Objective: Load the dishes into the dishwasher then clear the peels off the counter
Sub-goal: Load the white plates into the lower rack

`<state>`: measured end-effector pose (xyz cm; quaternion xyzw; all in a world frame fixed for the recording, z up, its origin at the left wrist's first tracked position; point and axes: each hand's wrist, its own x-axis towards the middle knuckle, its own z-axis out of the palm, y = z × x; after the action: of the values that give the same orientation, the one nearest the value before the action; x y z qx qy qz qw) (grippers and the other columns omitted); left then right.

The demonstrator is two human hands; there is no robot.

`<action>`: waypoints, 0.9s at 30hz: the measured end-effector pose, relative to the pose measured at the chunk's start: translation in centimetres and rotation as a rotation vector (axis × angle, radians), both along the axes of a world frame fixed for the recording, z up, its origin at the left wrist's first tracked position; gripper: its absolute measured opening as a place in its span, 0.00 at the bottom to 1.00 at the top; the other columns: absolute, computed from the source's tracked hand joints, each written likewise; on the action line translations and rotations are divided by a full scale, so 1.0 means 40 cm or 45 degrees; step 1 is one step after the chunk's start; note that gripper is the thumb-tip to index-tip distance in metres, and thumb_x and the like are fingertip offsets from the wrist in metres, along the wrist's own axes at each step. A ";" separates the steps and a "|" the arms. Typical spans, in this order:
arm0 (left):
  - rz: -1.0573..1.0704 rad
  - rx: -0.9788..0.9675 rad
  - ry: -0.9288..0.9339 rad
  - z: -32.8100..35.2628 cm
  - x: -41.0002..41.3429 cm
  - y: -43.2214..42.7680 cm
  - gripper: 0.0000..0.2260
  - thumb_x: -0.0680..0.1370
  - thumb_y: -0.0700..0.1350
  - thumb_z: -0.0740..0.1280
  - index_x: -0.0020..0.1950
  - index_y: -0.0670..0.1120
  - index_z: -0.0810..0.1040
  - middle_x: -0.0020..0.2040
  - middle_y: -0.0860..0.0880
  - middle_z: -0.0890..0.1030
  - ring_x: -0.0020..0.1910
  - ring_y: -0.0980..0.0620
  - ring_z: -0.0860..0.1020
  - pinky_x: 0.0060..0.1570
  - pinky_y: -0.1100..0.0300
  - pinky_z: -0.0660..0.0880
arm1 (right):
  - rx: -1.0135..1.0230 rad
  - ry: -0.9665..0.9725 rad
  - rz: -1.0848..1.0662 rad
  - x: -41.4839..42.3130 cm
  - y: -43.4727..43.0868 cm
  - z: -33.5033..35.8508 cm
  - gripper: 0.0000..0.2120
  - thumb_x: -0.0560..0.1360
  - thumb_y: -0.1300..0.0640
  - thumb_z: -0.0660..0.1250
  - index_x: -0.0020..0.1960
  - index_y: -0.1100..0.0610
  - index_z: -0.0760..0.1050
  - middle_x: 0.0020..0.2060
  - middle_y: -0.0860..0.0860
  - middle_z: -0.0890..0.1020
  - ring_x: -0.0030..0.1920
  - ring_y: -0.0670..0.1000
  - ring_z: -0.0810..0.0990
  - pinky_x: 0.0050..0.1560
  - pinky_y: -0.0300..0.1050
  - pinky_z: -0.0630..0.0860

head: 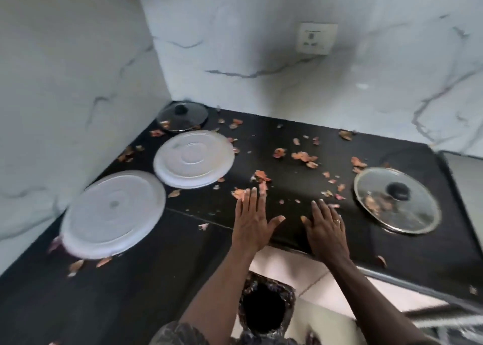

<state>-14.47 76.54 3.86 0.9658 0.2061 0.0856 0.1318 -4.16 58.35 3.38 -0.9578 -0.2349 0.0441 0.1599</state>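
Orange-pink peels (304,157) lie scattered over the black counter (156,253). Two white plates sit upside down at the left: a larger one (113,214) near the corner edge and a smaller one (194,159) behind it. A glass lid with a black knob (397,200) lies at the right with peels on it. A second glass lid (182,116) sits in the back corner. My left hand (252,220) and my right hand (326,229) lie flat on the counter side by side, fingers straight, near its front edge. The left fingertips touch a clump of peels (261,181).
A bin lined with a dark bag (264,308) stands on the tiled floor below the counter's front edge. White marble walls close the counter on the left and at the back, with a socket (315,38) above. A grey surface (467,177) adjoins at the right.
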 end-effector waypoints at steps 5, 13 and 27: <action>0.327 -0.101 0.021 -0.012 -0.169 0.174 0.39 0.80 0.70 0.49 0.83 0.46 0.51 0.83 0.43 0.49 0.82 0.45 0.43 0.78 0.47 0.39 | -0.087 -0.019 0.334 -0.041 0.243 0.020 0.29 0.82 0.41 0.55 0.80 0.52 0.59 0.80 0.54 0.61 0.79 0.59 0.57 0.78 0.59 0.56; 0.796 -0.236 0.011 -0.021 -0.413 0.402 0.38 0.80 0.70 0.51 0.82 0.47 0.52 0.83 0.44 0.50 0.82 0.45 0.45 0.79 0.45 0.45 | -0.177 0.006 0.737 -0.166 0.597 0.059 0.29 0.83 0.41 0.56 0.79 0.53 0.61 0.79 0.55 0.61 0.79 0.59 0.58 0.78 0.58 0.57; 1.422 -0.512 -0.039 -0.017 -0.737 0.785 0.34 0.78 0.62 0.66 0.76 0.43 0.63 0.77 0.41 0.65 0.77 0.40 0.60 0.74 0.39 0.59 | -0.202 0.497 0.834 -0.331 1.046 0.125 0.28 0.79 0.45 0.67 0.70 0.63 0.70 0.63 0.61 0.78 0.64 0.60 0.77 0.62 0.54 0.75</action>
<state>-43.94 107.96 3.19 0.6657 0.6935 0.1151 0.2503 -17.41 100.20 8.40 -0.8150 -0.4893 0.2922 0.1044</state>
